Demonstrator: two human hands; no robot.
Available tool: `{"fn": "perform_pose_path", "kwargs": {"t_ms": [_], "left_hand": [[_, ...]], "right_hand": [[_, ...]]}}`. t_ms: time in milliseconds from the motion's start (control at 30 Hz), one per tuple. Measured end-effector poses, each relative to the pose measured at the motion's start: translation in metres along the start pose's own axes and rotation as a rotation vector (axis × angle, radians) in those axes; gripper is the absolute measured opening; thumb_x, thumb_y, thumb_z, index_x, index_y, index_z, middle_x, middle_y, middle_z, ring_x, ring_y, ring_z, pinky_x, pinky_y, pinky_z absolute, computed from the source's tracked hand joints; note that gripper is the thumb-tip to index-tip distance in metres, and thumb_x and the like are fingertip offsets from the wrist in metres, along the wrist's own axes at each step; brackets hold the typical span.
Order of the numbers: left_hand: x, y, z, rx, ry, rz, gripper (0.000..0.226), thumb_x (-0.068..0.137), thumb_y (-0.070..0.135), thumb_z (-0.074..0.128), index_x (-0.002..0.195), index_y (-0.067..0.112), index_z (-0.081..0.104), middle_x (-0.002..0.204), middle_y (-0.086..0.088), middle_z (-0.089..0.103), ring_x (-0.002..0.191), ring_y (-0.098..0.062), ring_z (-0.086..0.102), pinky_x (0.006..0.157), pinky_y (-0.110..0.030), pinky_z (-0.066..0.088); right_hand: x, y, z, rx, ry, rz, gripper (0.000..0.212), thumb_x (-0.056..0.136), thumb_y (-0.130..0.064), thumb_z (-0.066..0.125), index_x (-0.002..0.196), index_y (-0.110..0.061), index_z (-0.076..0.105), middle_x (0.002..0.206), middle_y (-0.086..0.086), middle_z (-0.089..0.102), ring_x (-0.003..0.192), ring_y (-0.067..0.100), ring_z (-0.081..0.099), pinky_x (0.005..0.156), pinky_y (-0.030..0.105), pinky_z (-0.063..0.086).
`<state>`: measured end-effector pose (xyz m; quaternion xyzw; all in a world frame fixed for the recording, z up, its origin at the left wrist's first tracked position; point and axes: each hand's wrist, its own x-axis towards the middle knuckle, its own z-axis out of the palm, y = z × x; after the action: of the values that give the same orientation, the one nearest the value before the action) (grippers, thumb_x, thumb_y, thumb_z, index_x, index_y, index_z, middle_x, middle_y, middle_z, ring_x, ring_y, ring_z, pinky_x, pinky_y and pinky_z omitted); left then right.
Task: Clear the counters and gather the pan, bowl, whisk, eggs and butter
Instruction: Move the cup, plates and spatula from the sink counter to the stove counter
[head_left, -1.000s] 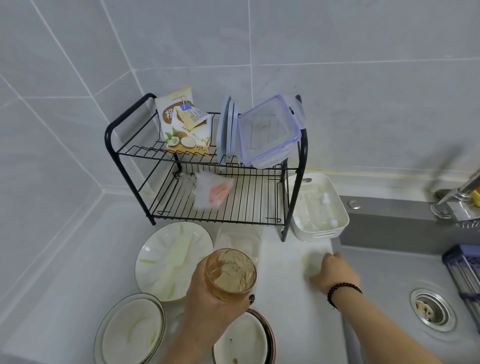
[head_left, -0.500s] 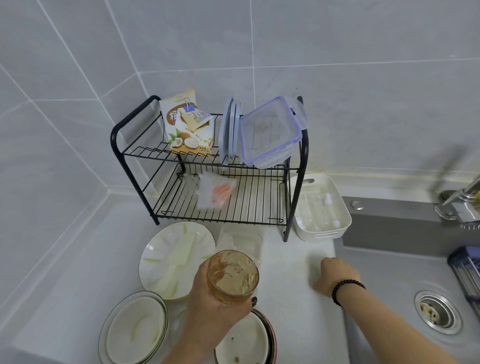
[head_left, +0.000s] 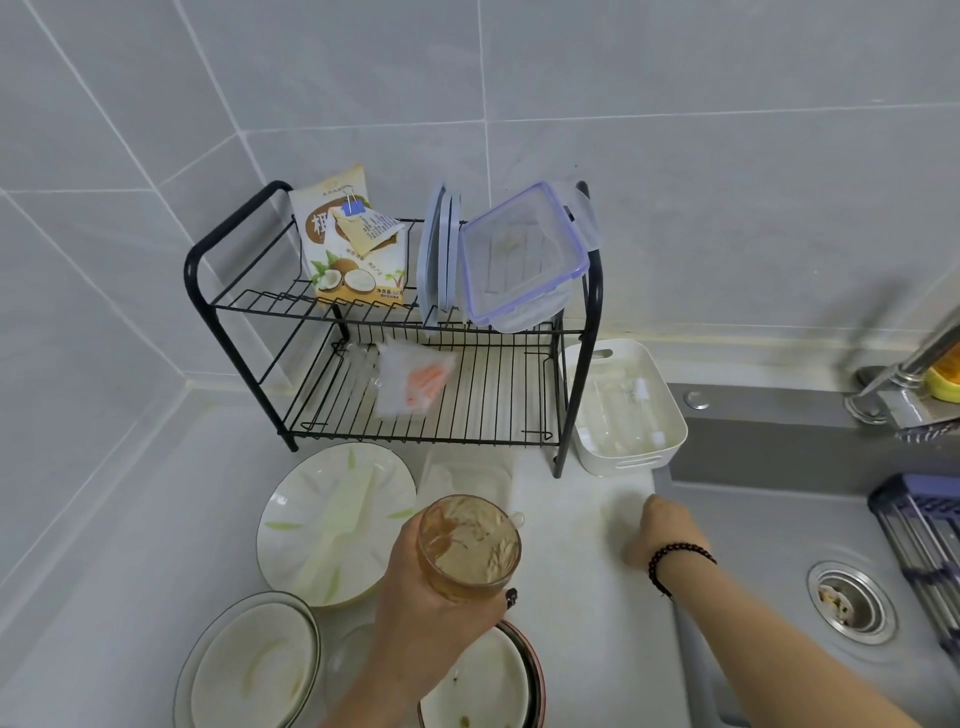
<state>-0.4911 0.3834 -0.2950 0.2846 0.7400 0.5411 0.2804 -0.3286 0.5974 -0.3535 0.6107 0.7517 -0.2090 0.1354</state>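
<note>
- Clearly, clearing is under way but far from done: the left hand (head_left: 431, 597) has its grip wrapped around a dirty glass mug (head_left: 467, 545), held above the counter (head_left: 571, 597).
- The right hand (head_left: 657, 530) rests on the counter at the edge of the sink (head_left: 769, 545); its fingers look curled under, holding nothing that shows.
- A leaf-patterned plate (head_left: 332, 525), a rimmed plate (head_left: 249, 670) and a soiled bowl (head_left: 478, 686) sit uncleared on the counter.
- No pan, whisk, eggs or butter are in view, so I judge the gathering not begun.
- On the dish rack (head_left: 395, 322) a clipped coconut-powder packet (head_left: 350, 239) shows Chinese print, including "净含量"; the rest is too small to read.
</note>
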Motion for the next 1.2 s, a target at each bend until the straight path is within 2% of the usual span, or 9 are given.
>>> {"fn": "perform_pose_path", "kwargs": {"t_ms": [133,300,433,533,767,867,1033,1133,1200], "left_hand": [[0.0,0.0,0.001,0.009,0.002,-0.019,0.076,0.04,0.018,0.089,0.106,0.039,0.059,0.101,0.02,0.068,0.096,0.001,0.064,0.083,-0.025,0.05],[0.001,-0.001,-0.002,0.023,-0.012,-0.009,0.076,0.041,0.013,0.091,0.107,0.034,0.059,0.1,0.018,0.068,0.097,0.0,0.064,0.078,-0.013,0.048],[0.001,0.001,-0.004,0.041,-0.001,-0.013,0.077,0.039,0.021,0.091,0.107,0.039,0.058,0.103,0.022,0.067,0.099,0.003,0.062,0.084,-0.023,0.049],[0.001,0.002,-0.005,0.039,-0.003,-0.026,0.078,0.037,0.025,0.09,0.107,0.039,0.058,0.102,0.022,0.067,0.098,0.002,0.062,0.086,-0.026,0.05],[0.0,0.004,-0.009,0.013,-0.008,-0.043,0.079,0.034,0.032,0.086,0.108,0.036,0.058,0.102,0.022,0.067,0.1,0.003,0.062,0.087,-0.024,0.05],[0.0,0.004,-0.011,0.008,0.005,-0.047,0.079,0.034,0.031,0.086,0.108,0.034,0.059,0.101,0.019,0.068,0.099,0.0,0.063,0.084,-0.023,0.05],[0.0,0.003,-0.016,0.023,0.003,-0.049,0.078,0.039,0.024,0.089,0.11,0.034,0.058,0.103,0.015,0.068,0.098,0.002,0.062,0.083,-0.018,0.048],[-0.001,0.001,-0.019,0.027,-0.005,-0.056,0.08,0.038,0.028,0.089,0.112,0.034,0.057,0.103,0.015,0.067,0.099,0.001,0.062,0.086,-0.021,0.049],[-0.003,0.0,-0.02,0.026,-0.007,-0.063,0.08,0.037,0.029,0.087,0.111,0.035,0.057,0.103,0.016,0.067,0.099,0.0,0.062,0.087,-0.023,0.05]], "right_hand": [[0.0,0.0,0.004,0.066,0.009,0.037,0.02,0.077,-0.008,0.057,0.09,-0.012,0.043,0.077,-0.001,0.042,0.081,0.022,0.052,0.065,0.025,0.044],[-0.001,0.001,0.011,0.047,0.027,0.022,0.018,0.076,-0.008,0.054,0.09,-0.011,0.043,0.091,0.004,0.053,0.086,0.024,0.055,0.066,0.025,0.046],[-0.002,0.0,0.017,-0.018,0.066,-0.021,0.02,0.08,-0.011,0.052,0.099,-0.008,0.049,0.105,0.009,0.058,0.097,0.025,0.057,0.068,0.024,0.041],[-0.003,-0.001,0.02,-0.073,0.084,-0.041,0.023,0.082,-0.012,0.049,0.105,-0.007,0.048,0.109,0.009,0.057,0.104,0.026,0.055,0.073,0.024,0.04],[-0.007,-0.006,0.019,-0.098,0.114,-0.022,0.023,0.084,-0.011,0.046,0.107,-0.007,0.049,0.11,0.008,0.058,0.104,0.025,0.055,0.074,0.026,0.043],[-0.008,-0.007,0.019,-0.033,0.105,0.013,0.024,0.083,-0.016,0.05,0.106,-0.006,0.05,0.11,0.009,0.058,0.107,0.027,0.054,0.077,0.028,0.045],[-0.012,-0.004,0.021,0.043,0.105,0.04,0.022,0.08,-0.011,0.048,0.101,-0.006,0.052,0.106,0.009,0.06,0.103,0.028,0.054,0.072,0.029,0.044],[-0.016,-0.001,0.022,0.091,0.119,0.038,0.015,0.081,-0.013,0.049,0.095,-0.009,0.049,0.102,0.009,0.059,0.099,0.028,0.054,0.071,0.029,0.044],[-0.019,0.0,0.02,0.208,0.117,0.062,0.014,0.079,-0.013,0.052,0.091,-0.009,0.045,0.099,0.009,0.057,0.095,0.03,0.054,0.068,0.029,0.042]]}}
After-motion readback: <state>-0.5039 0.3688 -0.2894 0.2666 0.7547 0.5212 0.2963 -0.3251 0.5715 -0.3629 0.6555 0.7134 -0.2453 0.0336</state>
